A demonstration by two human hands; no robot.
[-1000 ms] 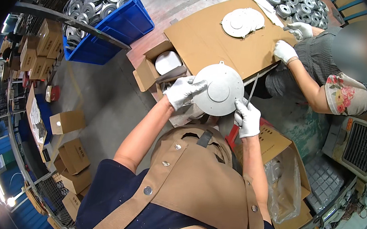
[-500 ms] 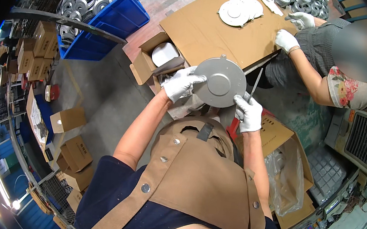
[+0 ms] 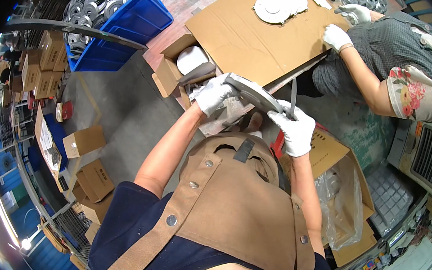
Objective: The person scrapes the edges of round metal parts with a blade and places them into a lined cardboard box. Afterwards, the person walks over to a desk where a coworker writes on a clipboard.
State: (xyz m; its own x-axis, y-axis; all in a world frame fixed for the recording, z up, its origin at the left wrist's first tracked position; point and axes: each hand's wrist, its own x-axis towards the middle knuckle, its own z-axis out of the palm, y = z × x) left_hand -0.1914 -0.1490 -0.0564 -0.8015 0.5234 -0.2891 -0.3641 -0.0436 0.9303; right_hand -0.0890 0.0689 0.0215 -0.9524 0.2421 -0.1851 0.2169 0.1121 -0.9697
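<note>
One round grey metal disc (image 3: pixel 255 93) hangs tilted, nearly edge-on, between the left hand (image 3: pixel 213 94) and the right hand (image 3: pixel 294 129), both in white gloves and both grasping its rim. A thin grey strip (image 3: pixel 293 97) also sticks up from the right hand's fingers, beside the disc. Beyond the hands, a brown cardboard sheet (image 3: pixel 248 37) covers much of the table (image 3: pixel 155 56), and pale discs (image 3: pixel 278 6) lie overlapping on its far part. Just beyond the left hand, an open carton (image 3: pixel 168 72) contains a round white item (image 3: pixel 191 60). Farther out to the left of that hand stands a blue bin (image 3: pixel 138 25) heaped with grey metal rings (image 3: pixel 95 1). Ahead and to the right of the right hand, a co-worker's gloved hand (image 3: pixel 337 38) is at the sheet's edge. Nearer the body than the right hand, a box (image 3: pixel 325 155) holds clear plastic (image 3: pixel 347 219).
</note>
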